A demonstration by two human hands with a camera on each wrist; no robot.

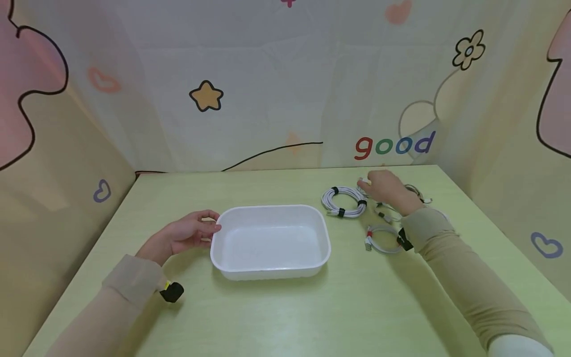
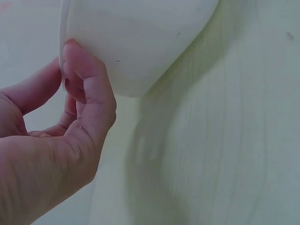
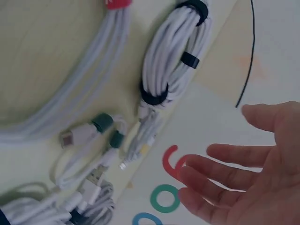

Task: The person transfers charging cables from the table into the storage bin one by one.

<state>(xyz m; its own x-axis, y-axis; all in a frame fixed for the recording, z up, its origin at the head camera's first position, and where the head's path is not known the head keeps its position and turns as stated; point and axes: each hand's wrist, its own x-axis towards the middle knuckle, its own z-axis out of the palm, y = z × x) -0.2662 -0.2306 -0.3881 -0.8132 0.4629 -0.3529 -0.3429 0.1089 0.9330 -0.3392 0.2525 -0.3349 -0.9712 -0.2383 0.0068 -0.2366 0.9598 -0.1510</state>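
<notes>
My left hand (image 1: 192,233) is at the left end of a white plastic tub (image 1: 272,273), pinching its rim between thumb and fingers. In the left wrist view the thumb lies on one side of the rim and the fingers curl against the outer wall. My right hand (image 1: 387,188) is above several cables at the table's back right. The right wrist view shows its fingers spread with nothing between them. Left of it lies a large white coiled cable (image 1: 327,202) bound with black straps. A smaller coil with a red tie (image 1: 382,250) lies nearer me, and other cables are partly hidden under the hand.
A pale wooden table (image 1: 267,317) holds everything. Printed fabric (image 1: 276,99) stands behind it and along both sides. In the right wrist view a white cable with dark green ties (image 3: 77,137) lies beside more bundled cords (image 3: 105,204).
</notes>
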